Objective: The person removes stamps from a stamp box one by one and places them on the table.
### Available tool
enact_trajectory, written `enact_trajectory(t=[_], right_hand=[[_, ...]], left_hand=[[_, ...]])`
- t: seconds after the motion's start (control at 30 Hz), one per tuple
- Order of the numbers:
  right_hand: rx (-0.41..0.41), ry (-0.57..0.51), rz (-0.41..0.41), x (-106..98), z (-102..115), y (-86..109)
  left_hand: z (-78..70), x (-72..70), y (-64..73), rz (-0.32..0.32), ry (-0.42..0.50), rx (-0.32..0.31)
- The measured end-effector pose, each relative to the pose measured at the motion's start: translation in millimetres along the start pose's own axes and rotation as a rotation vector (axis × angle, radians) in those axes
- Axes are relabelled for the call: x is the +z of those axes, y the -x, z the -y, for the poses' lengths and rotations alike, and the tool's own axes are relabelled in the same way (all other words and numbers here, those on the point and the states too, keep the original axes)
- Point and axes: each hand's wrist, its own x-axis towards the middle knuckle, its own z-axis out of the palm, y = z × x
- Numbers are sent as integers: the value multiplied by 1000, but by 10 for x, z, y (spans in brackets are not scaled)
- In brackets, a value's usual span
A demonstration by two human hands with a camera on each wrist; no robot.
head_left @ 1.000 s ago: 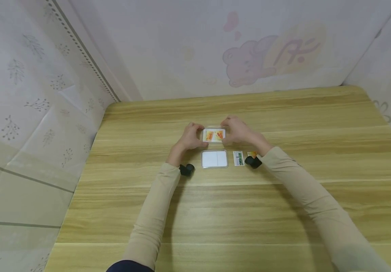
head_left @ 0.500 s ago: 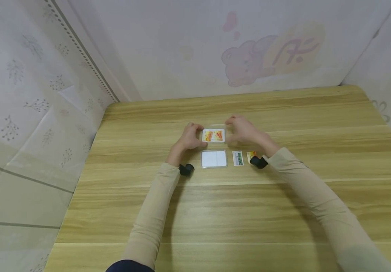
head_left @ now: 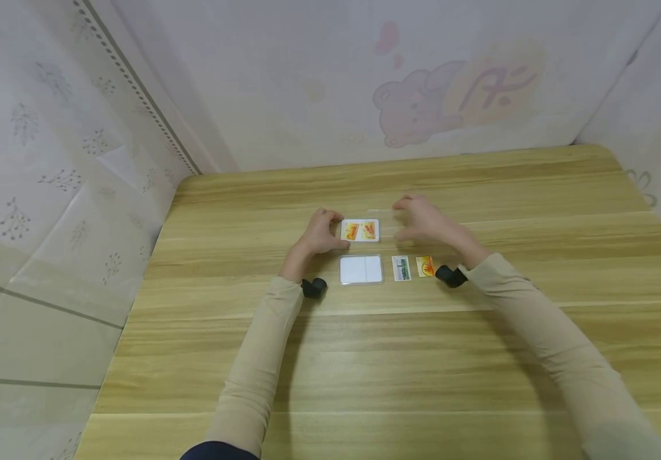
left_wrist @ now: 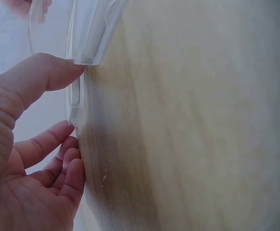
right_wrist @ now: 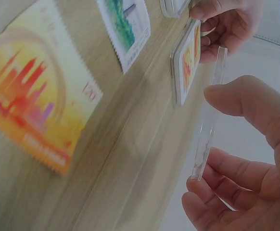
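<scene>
At the table's middle, my left hand (head_left: 320, 231) holds the left side of a white stamp case (head_left: 360, 230), thumb at the near edge and fingers at the far one. Two orange-yellow stamps lie side by side in it. My right hand (head_left: 427, 223) pinches a clear plastic lid (right_wrist: 206, 127) between thumb and fingers, to the right of the case and apart from it. The lid is hard to make out in the head view. A second clear case (head_left: 362, 269) with a white insert lies nearer. Right of it are a green landscape stamp (head_left: 401, 268) and an orange-yellow stamp (right_wrist: 34, 91).
The wooden table (head_left: 365, 358) reaches back to a pale curtain (head_left: 284, 83) with a printed bear. Another patterned curtain (head_left: 48, 160) hangs along the left side. Black wrist cameras (head_left: 451, 276) sit close to the table by the loose stamps.
My right hand has moved right, carrying the clear lid away from the stamp case. The orange-yellow loose stamp has come into full view. My left hand stays on the case.
</scene>
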Motion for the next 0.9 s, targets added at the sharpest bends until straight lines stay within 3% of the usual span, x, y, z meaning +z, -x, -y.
enact_trajectory(t=[0.9], right_hand=[[63,-5,-10,-212,-272,264]], left_hand=[[-6,5,-8,0,-20,-10]])
